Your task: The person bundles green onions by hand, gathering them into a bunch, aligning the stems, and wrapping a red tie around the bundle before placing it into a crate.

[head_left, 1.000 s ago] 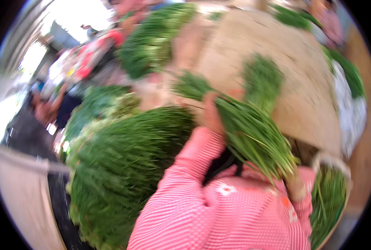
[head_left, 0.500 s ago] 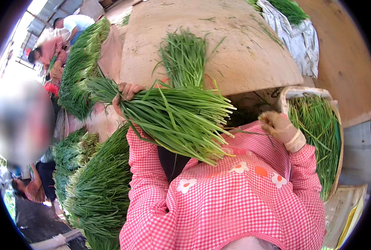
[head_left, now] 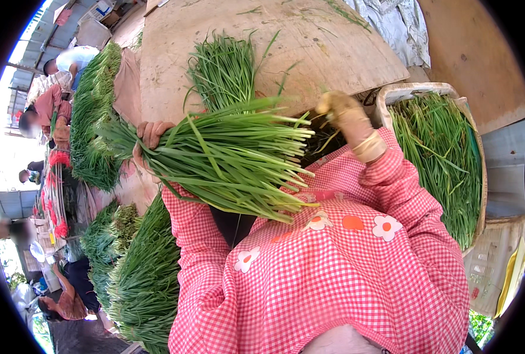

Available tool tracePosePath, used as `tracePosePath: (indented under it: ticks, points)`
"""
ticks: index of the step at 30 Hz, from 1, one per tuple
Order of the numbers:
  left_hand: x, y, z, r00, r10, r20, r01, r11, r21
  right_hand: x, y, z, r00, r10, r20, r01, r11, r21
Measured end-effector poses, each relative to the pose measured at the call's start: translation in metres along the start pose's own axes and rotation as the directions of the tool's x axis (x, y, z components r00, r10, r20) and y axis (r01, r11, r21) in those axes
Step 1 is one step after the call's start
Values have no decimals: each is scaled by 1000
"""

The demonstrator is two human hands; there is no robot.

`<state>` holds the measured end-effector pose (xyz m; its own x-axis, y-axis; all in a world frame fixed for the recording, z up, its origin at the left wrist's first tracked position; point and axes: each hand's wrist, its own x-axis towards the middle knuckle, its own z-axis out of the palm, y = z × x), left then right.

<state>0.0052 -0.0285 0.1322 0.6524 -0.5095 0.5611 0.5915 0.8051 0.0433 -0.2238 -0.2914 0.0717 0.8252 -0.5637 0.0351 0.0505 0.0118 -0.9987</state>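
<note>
Closest to us is the red-and-white checked smock [head_left: 321, 283], with white and orange flower shapes across its chest. Just beyond it we see the bunch of long green stalks [head_left: 233, 162], held in the air in front of the near edge of the table [head_left: 327, 59]. The left hand [head_left: 150, 140] has it: the fingers are curled around the leafy end, while the pale cut ends fan out to the right. The right hand [head_left: 348, 118] is raised beyond those cut ends and apart from them, near the table's near edge. Its fingers look bent, but they are blurred, and we cannot tell how far open they are or whether they hold anything.

To the left of the smock we find a big heap of green stalks [head_left: 150, 283]. On the right, a white tub [head_left: 386, 97] full of green stalks stands just beside the table's near right corner.

On the table, a second bunch [head_left: 221, 68] lies by the near edge, toward the left corner. A whitish sheet [head_left: 395, 26] lies along the right edge. Past the left edge we see a long row of greens [head_left: 94, 118], with two co-workers [head_left: 76, 58] beyond it.
</note>
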Motion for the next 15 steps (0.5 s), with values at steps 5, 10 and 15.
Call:
tracePosePath:
  ticks: [5, 10, 15]
  points:
    - [-9, 20, -28, 993, 105, 51, -103, 993, -49, -34, 14, -35, 992, -118, -39, 104, 960, -259]
    - [-13, 16, -42, 992, 36, 125, -26, 997, -77, -58, -27, 27, 646, -583, 493, 662, 107, -741]
    - [-22, 9, -59, 996, 22, 89, -19, 999, -38, -37, -20, 51, 571, -661, 487, 740, 157, -654]
